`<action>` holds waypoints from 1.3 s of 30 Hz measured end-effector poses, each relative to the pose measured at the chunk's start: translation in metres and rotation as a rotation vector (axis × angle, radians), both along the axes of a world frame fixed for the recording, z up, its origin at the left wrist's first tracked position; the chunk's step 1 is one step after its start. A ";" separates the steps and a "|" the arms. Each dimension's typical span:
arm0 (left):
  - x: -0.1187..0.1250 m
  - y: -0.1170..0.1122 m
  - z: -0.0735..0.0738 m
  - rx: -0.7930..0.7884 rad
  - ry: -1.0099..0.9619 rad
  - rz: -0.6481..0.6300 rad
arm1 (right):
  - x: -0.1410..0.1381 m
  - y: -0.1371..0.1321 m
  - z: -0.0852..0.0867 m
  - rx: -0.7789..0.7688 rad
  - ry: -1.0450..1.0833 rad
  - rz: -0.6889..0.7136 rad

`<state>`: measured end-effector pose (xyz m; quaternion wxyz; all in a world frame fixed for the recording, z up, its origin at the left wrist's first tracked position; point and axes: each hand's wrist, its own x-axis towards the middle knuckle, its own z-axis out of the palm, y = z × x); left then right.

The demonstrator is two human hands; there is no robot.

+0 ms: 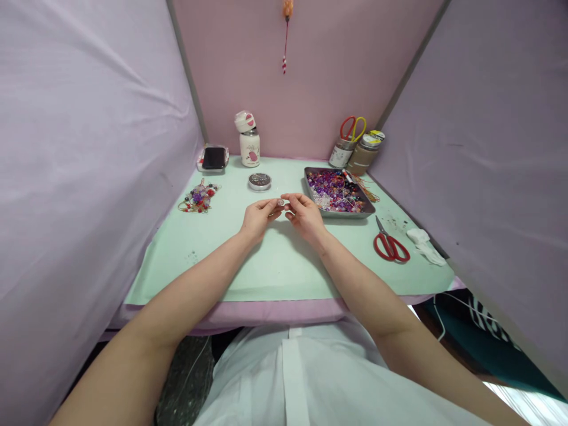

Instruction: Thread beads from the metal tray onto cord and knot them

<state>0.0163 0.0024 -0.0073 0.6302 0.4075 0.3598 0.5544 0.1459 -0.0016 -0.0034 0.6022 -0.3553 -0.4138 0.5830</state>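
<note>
My left hand (pixel 257 218) and my right hand (pixel 304 215) meet above the middle of the pale green mat (pixel 275 266). Their fingertips pinch together on a small pale bead (pixel 281 202) held between them. Whether a thread runs through it is too fine to tell. A metal tray (pixel 366 212) full of purple, pink and clear beads lies just right of my right hand. A round spool of clear cord (pixel 260 181) sits just beyond the hands.
Finished beaded pieces (pixel 199 198) lie at the left. A phone (pixel 213 158) and an open white bottle (pixel 249 147) stand at the back. Two jars (pixel 357 152) hold scissors at the back right. Red scissors (pixel 390 245) and white tissue (pixel 426 245) lie at the right. Fabric walls enclose the table.
</note>
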 end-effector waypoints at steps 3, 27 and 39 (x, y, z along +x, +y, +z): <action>-0.001 0.000 -0.001 -0.012 0.076 -0.018 | -0.002 0.001 -0.001 0.063 0.039 0.042; -0.006 0.007 0.003 -0.120 -0.183 -0.139 | 0.009 0.006 -0.003 -0.058 0.052 0.102; -0.006 0.005 0.004 -0.014 0.161 -0.198 | 0.006 0.007 -0.006 0.082 -0.117 -0.033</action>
